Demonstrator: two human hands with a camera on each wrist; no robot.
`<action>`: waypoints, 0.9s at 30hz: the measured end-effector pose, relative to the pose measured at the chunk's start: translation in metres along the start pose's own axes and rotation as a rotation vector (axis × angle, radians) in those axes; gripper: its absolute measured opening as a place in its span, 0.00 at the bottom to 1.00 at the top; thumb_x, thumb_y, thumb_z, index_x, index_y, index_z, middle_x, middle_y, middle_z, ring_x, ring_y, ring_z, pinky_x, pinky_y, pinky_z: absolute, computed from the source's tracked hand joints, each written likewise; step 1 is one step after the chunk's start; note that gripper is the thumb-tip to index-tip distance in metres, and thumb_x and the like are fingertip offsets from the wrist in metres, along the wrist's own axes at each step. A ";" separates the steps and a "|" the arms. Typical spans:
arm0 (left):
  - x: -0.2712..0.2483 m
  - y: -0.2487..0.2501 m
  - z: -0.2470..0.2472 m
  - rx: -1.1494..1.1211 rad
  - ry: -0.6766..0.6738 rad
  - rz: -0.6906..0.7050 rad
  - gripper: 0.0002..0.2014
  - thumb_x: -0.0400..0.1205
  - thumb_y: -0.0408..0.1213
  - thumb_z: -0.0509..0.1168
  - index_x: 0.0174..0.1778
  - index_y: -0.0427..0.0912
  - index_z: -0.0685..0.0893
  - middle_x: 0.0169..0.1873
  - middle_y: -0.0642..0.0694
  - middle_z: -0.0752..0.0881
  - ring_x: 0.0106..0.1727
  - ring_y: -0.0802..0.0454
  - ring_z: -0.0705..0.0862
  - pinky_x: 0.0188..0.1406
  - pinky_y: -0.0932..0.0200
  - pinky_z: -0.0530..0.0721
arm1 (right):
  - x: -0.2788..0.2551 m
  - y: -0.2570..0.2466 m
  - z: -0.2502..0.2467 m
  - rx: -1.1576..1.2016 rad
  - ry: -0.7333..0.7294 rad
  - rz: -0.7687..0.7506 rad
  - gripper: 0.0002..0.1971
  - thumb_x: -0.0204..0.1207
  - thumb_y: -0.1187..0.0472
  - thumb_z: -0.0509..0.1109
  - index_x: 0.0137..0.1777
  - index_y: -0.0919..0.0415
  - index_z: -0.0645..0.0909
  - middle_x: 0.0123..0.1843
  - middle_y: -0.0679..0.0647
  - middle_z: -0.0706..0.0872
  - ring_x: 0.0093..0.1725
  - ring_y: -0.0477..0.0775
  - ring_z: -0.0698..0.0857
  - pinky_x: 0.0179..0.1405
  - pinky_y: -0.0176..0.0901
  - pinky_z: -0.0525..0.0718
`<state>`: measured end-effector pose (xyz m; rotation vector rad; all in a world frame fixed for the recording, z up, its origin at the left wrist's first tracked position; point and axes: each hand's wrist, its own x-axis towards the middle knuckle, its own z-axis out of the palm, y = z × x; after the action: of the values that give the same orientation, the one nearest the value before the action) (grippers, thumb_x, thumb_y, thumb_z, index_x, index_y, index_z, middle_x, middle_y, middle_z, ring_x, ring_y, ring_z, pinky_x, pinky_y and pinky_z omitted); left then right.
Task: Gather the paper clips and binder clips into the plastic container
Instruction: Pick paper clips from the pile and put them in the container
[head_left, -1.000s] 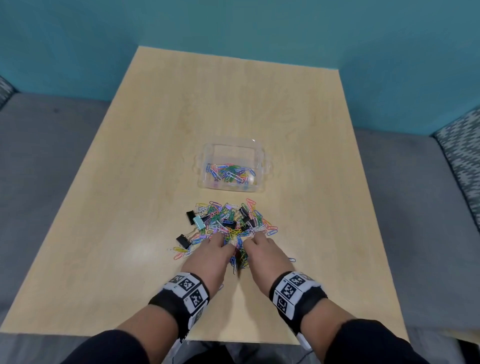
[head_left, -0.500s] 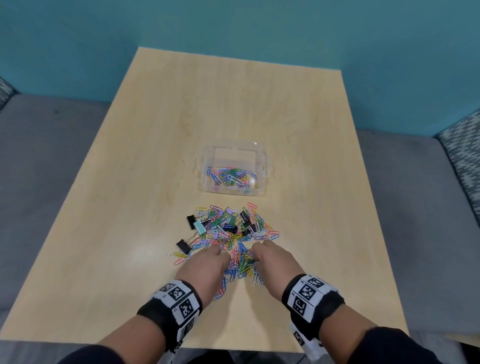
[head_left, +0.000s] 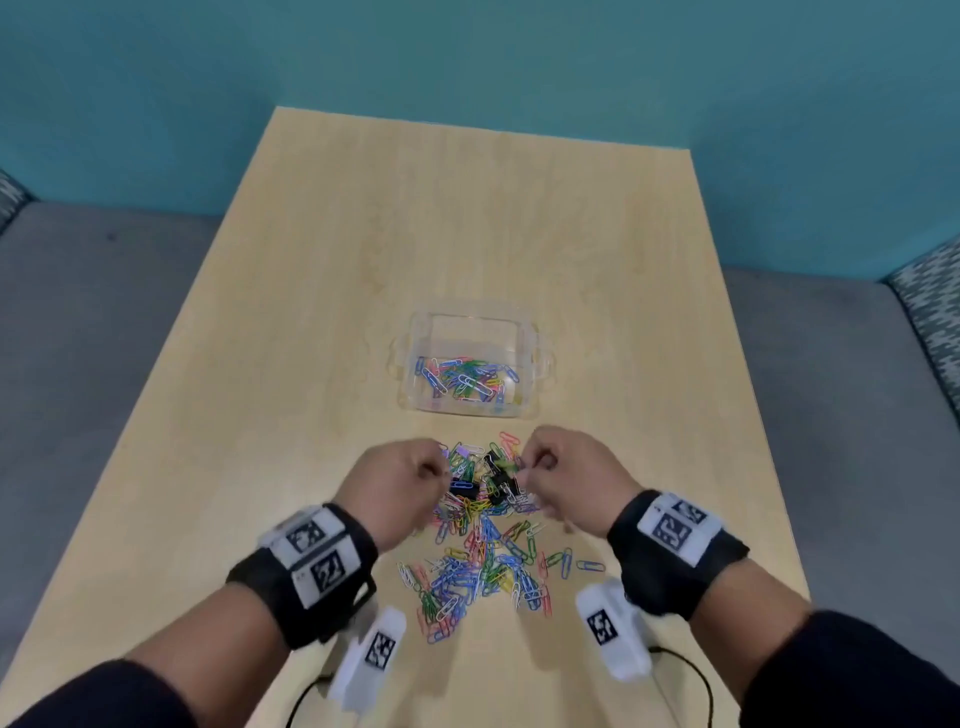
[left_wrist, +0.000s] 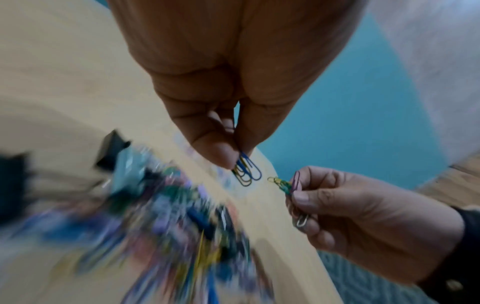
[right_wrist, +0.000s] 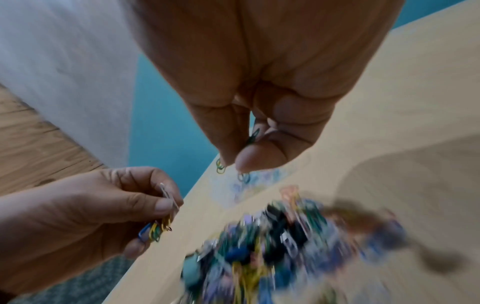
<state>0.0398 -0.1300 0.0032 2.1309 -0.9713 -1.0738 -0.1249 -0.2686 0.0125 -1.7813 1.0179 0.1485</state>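
Note:
A clear plastic container (head_left: 540, 358) sits mid-table with several coloured paper clips in it. A heap of paper clips (head_left: 483, 561) and black binder clips (head_left: 501, 486) lies in front of it. My left hand (head_left: 400, 478) hovers over the heap's left side and pinches a few paper clips (left_wrist: 245, 170) between thumb and fingers. My right hand (head_left: 566, 470) hovers over the heap's right side and pinches a small bunch of paper clips (left_wrist: 288, 184) too. Both hands are raised off the table, just short of the container.
The wooden table (head_left: 311, 312) stands against a teal wall (head_left: 467, 52), with grey seating (head_left: 78, 338) on both sides. A patterned cushion (head_left: 930, 306) shows at the right. A teal binder clip (left_wrist: 127, 174) lies blurred in the heap.
Both hands have lifted off the near side of the heap with paper clips pinched in them and moved forward toward the container. The heap is spread nearer to me.

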 end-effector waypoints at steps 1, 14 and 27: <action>0.011 0.008 -0.009 -0.016 0.050 0.008 0.10 0.76 0.29 0.65 0.31 0.48 0.83 0.22 0.48 0.84 0.23 0.46 0.86 0.26 0.51 0.85 | 0.010 -0.008 -0.007 0.000 0.023 -0.017 0.04 0.75 0.69 0.69 0.41 0.64 0.78 0.28 0.53 0.82 0.21 0.47 0.78 0.21 0.40 0.77; 0.076 0.033 -0.038 0.052 0.291 0.112 0.09 0.78 0.35 0.64 0.53 0.48 0.84 0.47 0.48 0.83 0.35 0.48 0.87 0.44 0.48 0.87 | 0.077 -0.037 -0.039 -0.049 0.164 -0.082 0.08 0.75 0.60 0.69 0.53 0.55 0.79 0.42 0.56 0.86 0.41 0.63 0.88 0.45 0.63 0.88; -0.084 -0.080 0.053 0.303 0.000 -0.009 0.30 0.68 0.53 0.73 0.66 0.55 0.74 0.54 0.55 0.70 0.51 0.53 0.78 0.51 0.61 0.75 | -0.066 0.106 0.031 -0.317 0.162 0.150 0.28 0.66 0.45 0.75 0.66 0.44 0.72 0.56 0.47 0.69 0.56 0.52 0.79 0.59 0.45 0.77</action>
<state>-0.0118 -0.0251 -0.0469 2.3763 -1.1883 -0.9815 -0.2294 -0.2176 -0.0423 -2.0262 1.3027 0.2751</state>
